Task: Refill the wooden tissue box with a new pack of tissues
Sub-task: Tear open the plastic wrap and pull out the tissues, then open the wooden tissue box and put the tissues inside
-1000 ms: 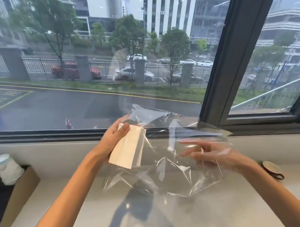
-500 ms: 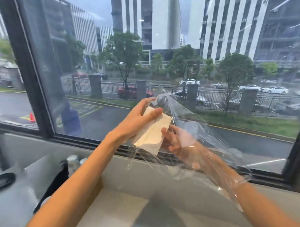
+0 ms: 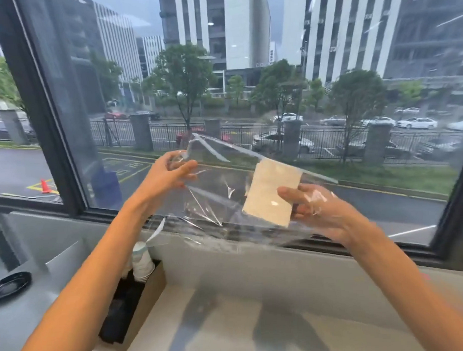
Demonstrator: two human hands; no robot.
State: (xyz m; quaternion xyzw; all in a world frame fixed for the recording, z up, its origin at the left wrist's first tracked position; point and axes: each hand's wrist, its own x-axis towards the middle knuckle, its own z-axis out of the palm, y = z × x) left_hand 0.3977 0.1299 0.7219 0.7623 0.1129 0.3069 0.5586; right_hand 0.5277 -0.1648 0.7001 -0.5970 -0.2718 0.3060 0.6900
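A clear plastic wrapper (image 3: 220, 191) is stretched in the air in front of the window, between both hands. My left hand (image 3: 167, 177) pinches its left end. My right hand (image 3: 318, 211) is inside the wrapper and grips a small cream stack of tissues (image 3: 271, 192) by its right edge. The wooden tissue box is out of view.
A brown cardboard box (image 3: 148, 296) with stacked paper cups (image 3: 143, 262) stands on the white counter (image 3: 230, 333) at the left. A dark round dish (image 3: 11, 285) lies at the far left. The black window frame (image 3: 52, 116) and sill run behind the hands.
The tissue stack passed from my left hand to my right hand inside the wrapper. My left hand now holds the wrapper's left end, and the hands have moved apart.
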